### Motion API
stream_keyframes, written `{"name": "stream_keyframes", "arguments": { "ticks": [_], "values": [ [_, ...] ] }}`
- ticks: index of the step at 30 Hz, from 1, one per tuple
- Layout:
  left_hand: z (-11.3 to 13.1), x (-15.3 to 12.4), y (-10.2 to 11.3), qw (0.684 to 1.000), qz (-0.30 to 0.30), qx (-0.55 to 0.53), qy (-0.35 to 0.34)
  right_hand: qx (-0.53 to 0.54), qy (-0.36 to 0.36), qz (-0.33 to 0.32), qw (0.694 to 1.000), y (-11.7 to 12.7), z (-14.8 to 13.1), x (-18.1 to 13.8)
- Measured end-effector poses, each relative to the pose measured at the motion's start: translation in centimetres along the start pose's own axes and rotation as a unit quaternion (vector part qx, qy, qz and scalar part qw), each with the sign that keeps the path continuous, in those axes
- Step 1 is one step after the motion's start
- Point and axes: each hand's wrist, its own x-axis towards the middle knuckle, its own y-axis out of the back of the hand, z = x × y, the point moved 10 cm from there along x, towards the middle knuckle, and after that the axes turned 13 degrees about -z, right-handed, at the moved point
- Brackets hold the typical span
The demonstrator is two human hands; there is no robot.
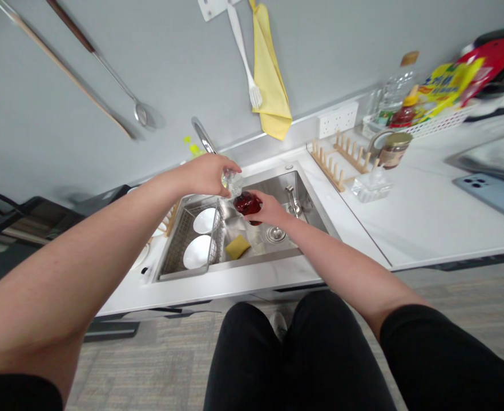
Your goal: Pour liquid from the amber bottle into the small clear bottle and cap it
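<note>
Over the steel sink, my left hand (211, 174) is closed around a small clear glass-like container (233, 181), whose exact kind I cannot make out. My right hand (271, 209) grips a dark red, glossy rounded vessel (246, 204), its far side partly hidden by my fingers. Both objects are close together, the clear one above and to the left of the red one; whether they touch I cannot tell. Beneath them is the sink basin (258, 249), with a yellow sponge (237, 246) near its front wall. Behind my left hand rises the curved faucet (203, 135).
A wire dish basket (178, 233) with white bowls (199, 252) occupies the sink's left side. On the right counter are a wooden rack (333, 162), a clear container (371, 184), a lidded jar (394, 150) and a phone (491, 194). A yellow cloth (269, 74) hangs on the wall.
</note>
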Motion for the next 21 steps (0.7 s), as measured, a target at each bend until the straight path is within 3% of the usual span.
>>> {"name": "stream_keyframes", "arguments": {
  "ticks": [21],
  "values": [
    [0.32, 0.50, 0.29, 1.000, -0.014, 0.021, 0.011, -0.002, 0.019, 0.006, 1.000, 0.03, 0.09, 0.03]
  ]
}}
